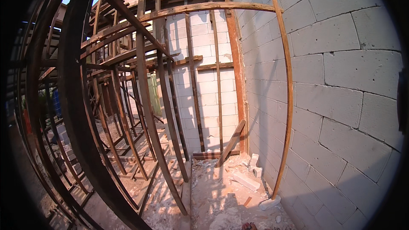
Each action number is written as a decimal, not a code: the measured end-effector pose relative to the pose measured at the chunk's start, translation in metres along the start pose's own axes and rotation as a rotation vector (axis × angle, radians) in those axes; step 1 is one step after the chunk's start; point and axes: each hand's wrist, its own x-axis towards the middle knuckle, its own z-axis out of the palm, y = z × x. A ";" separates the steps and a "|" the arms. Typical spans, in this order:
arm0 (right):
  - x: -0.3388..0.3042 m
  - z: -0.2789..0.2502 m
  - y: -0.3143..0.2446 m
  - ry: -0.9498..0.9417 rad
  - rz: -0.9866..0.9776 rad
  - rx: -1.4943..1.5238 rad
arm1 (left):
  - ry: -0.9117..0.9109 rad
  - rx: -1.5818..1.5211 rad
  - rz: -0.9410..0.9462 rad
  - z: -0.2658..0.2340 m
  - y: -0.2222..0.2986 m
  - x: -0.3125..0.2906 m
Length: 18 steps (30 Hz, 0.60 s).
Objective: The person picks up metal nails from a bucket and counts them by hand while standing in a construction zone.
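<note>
Facing a block wall (pixel 332 72) already raised high behind wooden scaffold poles (pixel 147 85), rubble (pixel 245 181) uncleared, we cannot see our hands.

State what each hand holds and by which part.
Cannot be told: neither hand is in view. Only the block wall, wooden scaffold poles and rubble on the ground show.

A narrow lane runs toward twelve o'clock between the block wall (pixel 341 81) and wooden scaffold poles (pixel 147 102). Block fragments (pixel 247 181) litter the lane's floor — a leaning plank (pixel 230 144) bars its far end.
</note>
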 end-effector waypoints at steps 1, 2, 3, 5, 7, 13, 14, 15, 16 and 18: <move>-0.005 -0.019 0.006 0.050 -0.016 -0.027 | 0.014 0.008 0.002 0.001 -0.007 0.002; -0.014 -0.028 0.009 0.069 -0.058 -0.055 | 0.021 0.017 -0.001 0.003 -0.011 0.001; -0.015 -0.026 0.012 0.068 -0.115 -0.080 | 0.026 0.025 0.002 0.005 -0.015 0.003; -0.030 0.003 0.008 0.035 -0.250 -0.130 | 0.048 0.032 -0.009 0.006 -0.021 0.003; -0.037 0.048 -0.010 -0.067 -0.397 -0.120 | 0.056 0.037 -0.021 0.012 -0.026 0.002; -0.061 0.230 -0.098 -0.457 -0.339 0.137 | 0.079 0.048 -0.031 0.035 -0.010 -0.012; -0.050 0.247 -0.108 -0.448 -0.267 0.154 | 0.073 0.052 -0.034 0.039 -0.008 -0.014; -0.044 0.254 -0.114 -0.484 -0.226 0.154 | 0.067 0.058 -0.038 0.043 -0.007 -0.015; -0.036 0.265 -0.118 -0.529 -0.181 0.154 | 0.066 0.059 -0.035 0.045 -0.004 -0.018; -0.021 0.261 -0.118 -0.522 -0.141 0.098 | 0.066 0.066 -0.037 0.047 -0.003 -0.026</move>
